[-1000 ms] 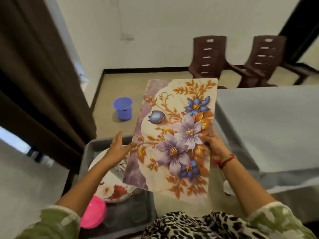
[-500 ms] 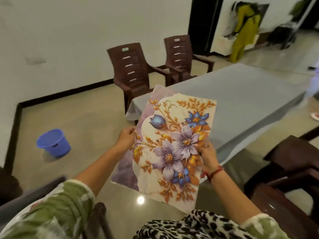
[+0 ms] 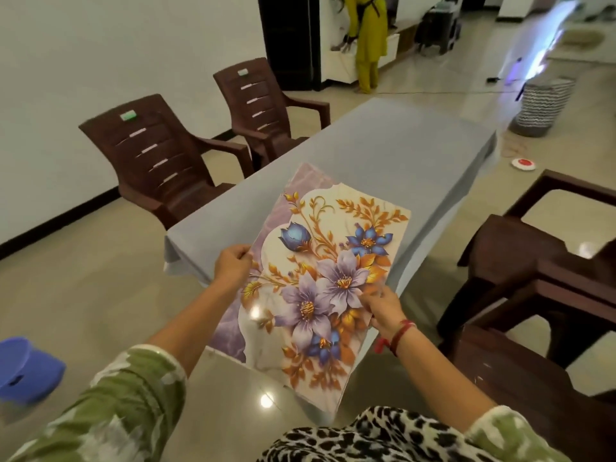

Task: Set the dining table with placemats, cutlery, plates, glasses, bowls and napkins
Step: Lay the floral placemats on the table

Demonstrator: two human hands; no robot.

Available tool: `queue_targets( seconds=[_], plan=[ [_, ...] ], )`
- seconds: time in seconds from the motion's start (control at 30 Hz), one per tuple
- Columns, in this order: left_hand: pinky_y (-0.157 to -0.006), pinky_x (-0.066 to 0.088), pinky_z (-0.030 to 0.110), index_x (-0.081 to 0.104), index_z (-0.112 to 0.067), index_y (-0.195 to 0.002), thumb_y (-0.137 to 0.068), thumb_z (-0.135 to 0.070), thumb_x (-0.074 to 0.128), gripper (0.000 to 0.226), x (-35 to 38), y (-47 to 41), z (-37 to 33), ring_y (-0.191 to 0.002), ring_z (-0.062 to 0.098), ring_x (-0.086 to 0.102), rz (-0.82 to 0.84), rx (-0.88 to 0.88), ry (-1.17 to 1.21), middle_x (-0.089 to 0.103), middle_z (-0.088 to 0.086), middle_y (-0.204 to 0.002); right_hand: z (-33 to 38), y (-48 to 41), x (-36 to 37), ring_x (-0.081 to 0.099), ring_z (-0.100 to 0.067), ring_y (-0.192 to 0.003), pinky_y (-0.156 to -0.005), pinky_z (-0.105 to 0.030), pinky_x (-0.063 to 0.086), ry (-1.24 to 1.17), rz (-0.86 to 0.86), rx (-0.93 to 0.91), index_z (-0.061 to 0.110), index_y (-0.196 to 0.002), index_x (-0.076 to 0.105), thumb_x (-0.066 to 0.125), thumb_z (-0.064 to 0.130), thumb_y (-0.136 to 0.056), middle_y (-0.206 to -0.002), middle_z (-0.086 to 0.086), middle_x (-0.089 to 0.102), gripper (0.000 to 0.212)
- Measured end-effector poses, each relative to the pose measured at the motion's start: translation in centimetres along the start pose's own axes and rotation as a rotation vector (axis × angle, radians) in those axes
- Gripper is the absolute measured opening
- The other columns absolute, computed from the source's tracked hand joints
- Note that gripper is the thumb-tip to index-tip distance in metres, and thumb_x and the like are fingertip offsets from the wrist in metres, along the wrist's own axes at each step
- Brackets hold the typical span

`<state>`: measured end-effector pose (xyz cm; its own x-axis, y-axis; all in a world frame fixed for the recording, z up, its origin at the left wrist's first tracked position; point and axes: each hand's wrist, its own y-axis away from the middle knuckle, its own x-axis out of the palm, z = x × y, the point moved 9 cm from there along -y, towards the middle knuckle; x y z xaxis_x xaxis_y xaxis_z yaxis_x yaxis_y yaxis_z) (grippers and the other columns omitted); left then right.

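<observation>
Both hands held a flowery placemat [image 3: 320,281] by its sides, left hand [image 3: 231,263] and right hand [image 3: 383,310], above the near end of the gray-clothed surface [image 3: 383,151].

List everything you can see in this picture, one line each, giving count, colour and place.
placemat: at least one, cream and purple floral, held at centre
table: one, grey cloth, beyond the placemat
slatted chairs: two, brown, left of the table
dark chairs: at least two, brown, right of table
bucket: one, blue, floor, lower left
basket: one, black-and-white zigzag, floor, far right
person: one, yellow clothes, far background
hands: two; left hand grips placemat's left edge, right hand its right edge
</observation>
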<state>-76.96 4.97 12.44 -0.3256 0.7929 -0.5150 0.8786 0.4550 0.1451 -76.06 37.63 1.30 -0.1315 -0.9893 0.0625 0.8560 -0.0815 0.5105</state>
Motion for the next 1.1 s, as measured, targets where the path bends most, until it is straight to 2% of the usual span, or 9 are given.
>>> queue_targets(
  seconds=[0.13,0.23,0.43,0.57,0.7,0.77,0.9,0.97,1.1],
  plan=[
    [-0.056,0.045,0.024,0.066,-0.018,-0.077,-0.092,-0.005,0.058,0.021,1.7,-4.7,0.6,-0.065,0.017,0.054,0.093,-0.046,0.087,0.061,0.000,-0.068,-0.2,-2.8,-0.9,0.061,-0.028,-0.077,-0.073,-0.040,0.052,-0.078,-0.180,0.036,0.005,-0.082,0.061,0.062,-0.006,-0.081,-0.085,-0.015,0.063,0.011],
    [-0.050,0.037,0.026,0.063,-0.014,-0.072,-0.095,-0.007,0.053,0.026,3.6,-8.7,1.3,-0.058,0.020,0.046,0.172,-0.068,0.044,0.057,0.011,-0.069,0.5,-4.4,-0.1,0.059,-0.025,-0.072,-0.068,-0.037,0.050,-0.073,-0.280,0.034,0.005,-0.079,0.061,0.059,-0.001,-0.086,-0.081,-0.014,0.062,0.009],
    [-0.056,0.039,0.028,0.065,-0.015,-0.080,-0.096,-0.010,0.051,0.022,7.5,-15.7,3.6,-0.053,0.019,0.047,0.295,-0.187,0.016,0.058,0.011,-0.069,0.4,-7.3,0.6,0.064,-0.031,-0.080,-0.075,-0.045,0.055,0.047,-0.481,0.053,0.006,-0.074,0.063,0.062,0.014,-0.087,-0.083,-0.018,0.066,0.015],
    [-0.054,0.048,0.027,0.071,-0.002,-0.095,-0.091,-0.004,0.058,0.013,9.8,-17.7,5.6,-0.057,0.023,0.056,0.365,-0.256,0.033,0.063,0.010,-0.070,-0.3,-7.2,-0.4,0.055,-0.023,-0.067,-0.061,-0.033,0.048,0.094,-0.595,0.074,-0.008,-0.075,0.061,0.064,0.005,-0.079,-0.069,-0.012,0.057,0.014],
    [-0.071,0.059,0.038,0.072,-0.007,-0.080,-0.084,-0.008,0.071,0.004,10.7,-17.8,7.3,-0.070,0.027,0.067,0.337,-0.294,0.042,0.069,0.012,-0.079,-0.2,-6.1,-0.9,0.048,-0.014,-0.056,-0.044,-0.021,0.039,0.159,-0.642,0.107,0.002,-0.069,0.060,0.060,0.002,-0.084,-0.062,-0.004,0.053,0.014],
    [-0.066,0.058,0.038,0.073,-0.010,-0.079,-0.081,-0.015,0.076,0.006,10.4,-18.0,7.5,-0.064,0.027,0.066,0.291,-0.291,0.063,0.070,0.010,-0.075,0.3,-6.3,-1.5,0.054,-0.020,-0.064,-0.052,-0.024,0.039,0.202,-0.653,0.096,0.004,-0.071,0.061,0.058,0.005,-0.087,-0.069,-0.007,0.057,0.016],
    [-0.068,0.058,0.040,0.072,-0.012,-0.080,-0.082,-0.020,0.075,0.008,10.1,-18.5,7.5,-0.065,0.031,0.066,0.240,-0.230,0.003,0.070,0.013,-0.077,2.1,-6.2,-3.7,0.055,-0.030,-0.090,-0.074,-0.030,0.040,0.326,-0.675,0.116,0.001,-0.105,0.058,0.049,0.026,-0.096,-0.103,-0.018,0.059,0.029],
    [-0.075,0.057,0.043,0.072,-0.011,-0.082,-0.082,-0.018,0.075,0.007,10.2,-18.7,7.2,-0.077,0.033,0.069,0.222,-0.186,-0.020,0.072,0.014,-0.084,4.0,-5.8,-4.8,0.053,-0.026,-0.086,-0.066,-0.027,0.043,0.274,-0.646,0.032,0.001,-0.109,0.055,0.048,0.023,-0.098,-0.108,-0.020,0.058,0.026],
    [-0.083,0.048,0.031,0.068,-0.007,-0.106,-0.084,-0.015,0.071,0.023,10.0,-18.4,6.1,-0.093,0.027,0.065,0.217,-0.066,-0.064,0.070,0.012,-0.098,7.1,-5.8,-7.3,0.051,-0.011,-0.069,-0.041,-0.013,0.045,0.098,-0.608,-0.040,0.006,-0.116,0.051,0.046,0.007,-0.097,-0.096,-0.011,0.054,0.019]
  ],
)
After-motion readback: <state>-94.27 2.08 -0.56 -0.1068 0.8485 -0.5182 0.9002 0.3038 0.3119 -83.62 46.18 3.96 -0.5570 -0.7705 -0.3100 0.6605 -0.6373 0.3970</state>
